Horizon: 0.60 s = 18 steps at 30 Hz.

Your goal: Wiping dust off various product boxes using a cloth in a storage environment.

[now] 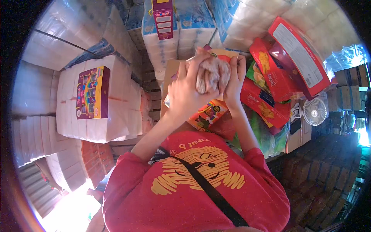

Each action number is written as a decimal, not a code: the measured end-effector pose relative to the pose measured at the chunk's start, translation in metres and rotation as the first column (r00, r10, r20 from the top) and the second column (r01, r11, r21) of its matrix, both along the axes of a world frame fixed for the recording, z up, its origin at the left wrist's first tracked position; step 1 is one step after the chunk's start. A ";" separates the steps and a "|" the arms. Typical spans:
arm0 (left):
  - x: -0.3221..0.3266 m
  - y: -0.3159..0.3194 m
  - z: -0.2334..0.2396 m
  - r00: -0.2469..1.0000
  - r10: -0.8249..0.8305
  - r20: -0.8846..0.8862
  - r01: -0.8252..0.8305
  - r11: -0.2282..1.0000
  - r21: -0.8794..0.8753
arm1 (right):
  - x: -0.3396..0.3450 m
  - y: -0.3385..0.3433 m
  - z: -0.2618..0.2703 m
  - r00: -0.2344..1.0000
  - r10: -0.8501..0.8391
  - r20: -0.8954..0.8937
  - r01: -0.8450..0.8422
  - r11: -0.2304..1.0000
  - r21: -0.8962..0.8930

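Note:
My left hand (185,90) curls around a bunched, fluffy pink-brown plush item (213,74) in front of my chest. Beside it, at the right, is my right hand (235,84), its bent fingers at the edge of a red package (225,59); whether they grip it is unclear. Both hands are over an open cardboard box (171,68). An orange printed packet (209,114) shows below the plush item, partly behind my left wrist. Red biscuit boxes (268,69) are piled to the right of my right hand.
A purple and yellow carton (92,92) lies on a white wrapped bale (121,110) at the left. Another purple carton (163,21) stands on plastic-wrapped packs (161,50) at the top. A small white fan (314,111) is at the right, beside stacked cartons.

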State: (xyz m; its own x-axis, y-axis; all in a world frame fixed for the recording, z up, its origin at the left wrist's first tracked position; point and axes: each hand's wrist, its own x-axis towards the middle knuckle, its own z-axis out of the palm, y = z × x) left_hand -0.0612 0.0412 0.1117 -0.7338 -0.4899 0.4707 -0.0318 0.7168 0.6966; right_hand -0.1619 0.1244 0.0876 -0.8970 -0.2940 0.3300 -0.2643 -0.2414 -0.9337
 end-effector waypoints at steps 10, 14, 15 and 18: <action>-0.041 -0.041 -0.058 0.951 0.281 0.132 -0.299 0.943 0.145 | 0.006 -0.003 -0.007 0.998 -0.003 0.066 0.004 1.000 -0.021; -0.026 -0.059 -0.129 0.849 0.358 0.389 -0.454 0.871 0.189 | -0.011 0.011 -0.016 0.982 -0.036 0.187 0.058 0.992 -0.112; -0.018 -0.066 -0.142 0.813 0.371 0.448 -0.491 0.851 0.186 | -0.015 0.014 -0.021 0.984 -0.044 0.175 0.063 0.992 -0.105; -0.010 -0.066 -0.145 0.828 0.349 0.438 -0.470 0.859 0.204 | -0.011 0.012 -0.018 0.983 -0.057 0.177 0.073 0.994 -0.083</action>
